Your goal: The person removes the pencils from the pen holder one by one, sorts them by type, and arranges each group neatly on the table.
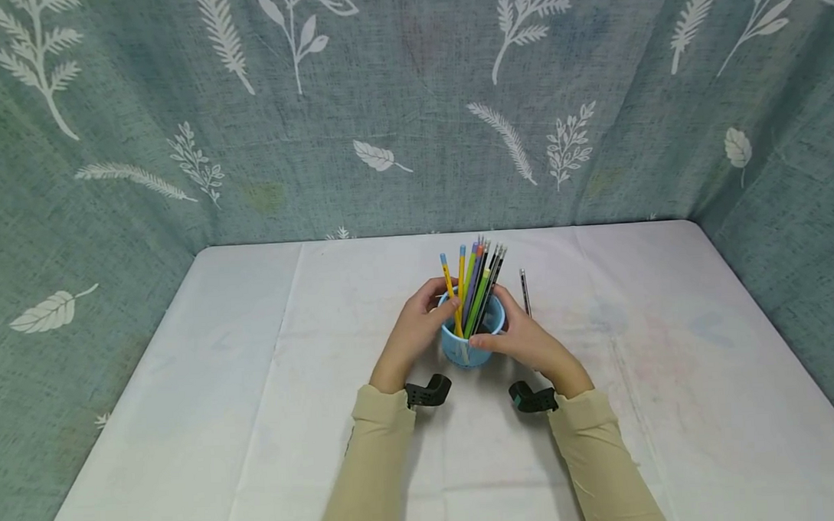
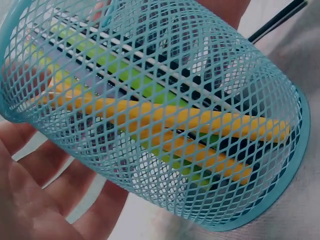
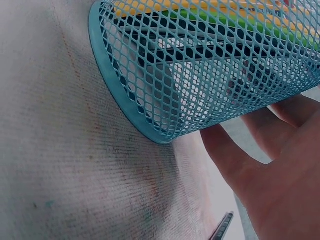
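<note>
A light blue mesh pencil cup (image 1: 462, 355) is held between both hands near the middle of the table. My left hand (image 1: 417, 322) grips its left side, thumb at the rim. From the right, my right hand (image 1: 530, 339) curls round the other side with its thumb across the front. Yellow pencils (image 1: 447, 273), green and purple ones and several black pencils (image 1: 498, 267) stand in the cup, fanned out at the top. Through the mesh, the left wrist view shows the lower ends of the yellow pencils (image 2: 240, 127) near the cup's base (image 2: 300, 135).
One loose dark pencil (image 1: 524, 289) lies on the white-covered table (image 1: 670, 405), just right of the right hand. A grey-green curtain (image 1: 428, 191) with white leaf prints hangs along the back and sides. Black wrist cameras (image 1: 430, 392) sit at both cuffs.
</note>
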Action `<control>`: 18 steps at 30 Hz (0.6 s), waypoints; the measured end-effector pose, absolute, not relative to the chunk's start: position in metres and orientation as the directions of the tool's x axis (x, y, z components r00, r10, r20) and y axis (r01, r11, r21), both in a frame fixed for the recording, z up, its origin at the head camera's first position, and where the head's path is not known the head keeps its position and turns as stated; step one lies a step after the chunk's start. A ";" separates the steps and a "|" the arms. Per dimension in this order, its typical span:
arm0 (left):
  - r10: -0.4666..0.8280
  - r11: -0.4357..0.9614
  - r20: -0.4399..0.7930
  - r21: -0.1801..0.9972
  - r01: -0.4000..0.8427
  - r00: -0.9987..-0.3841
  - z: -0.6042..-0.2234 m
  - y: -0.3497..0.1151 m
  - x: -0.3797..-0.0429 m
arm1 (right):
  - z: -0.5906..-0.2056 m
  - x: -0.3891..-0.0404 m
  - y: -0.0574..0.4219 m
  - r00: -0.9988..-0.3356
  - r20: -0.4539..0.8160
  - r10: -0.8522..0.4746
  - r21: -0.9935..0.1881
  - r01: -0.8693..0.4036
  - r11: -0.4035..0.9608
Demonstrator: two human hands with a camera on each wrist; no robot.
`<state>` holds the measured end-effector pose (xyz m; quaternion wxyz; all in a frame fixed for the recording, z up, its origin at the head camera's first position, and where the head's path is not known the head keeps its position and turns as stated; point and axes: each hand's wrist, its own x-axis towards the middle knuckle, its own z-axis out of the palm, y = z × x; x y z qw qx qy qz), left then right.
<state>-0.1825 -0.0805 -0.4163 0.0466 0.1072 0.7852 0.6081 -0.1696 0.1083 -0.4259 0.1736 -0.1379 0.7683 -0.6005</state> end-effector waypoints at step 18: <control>0.130 0.254 0.151 0.950 0.180 -0.980 -0.424 -0.081 -0.186 | -0.394 -0.156 0.106 -0.890 -0.140 -0.434 -0.965 0.024 0.262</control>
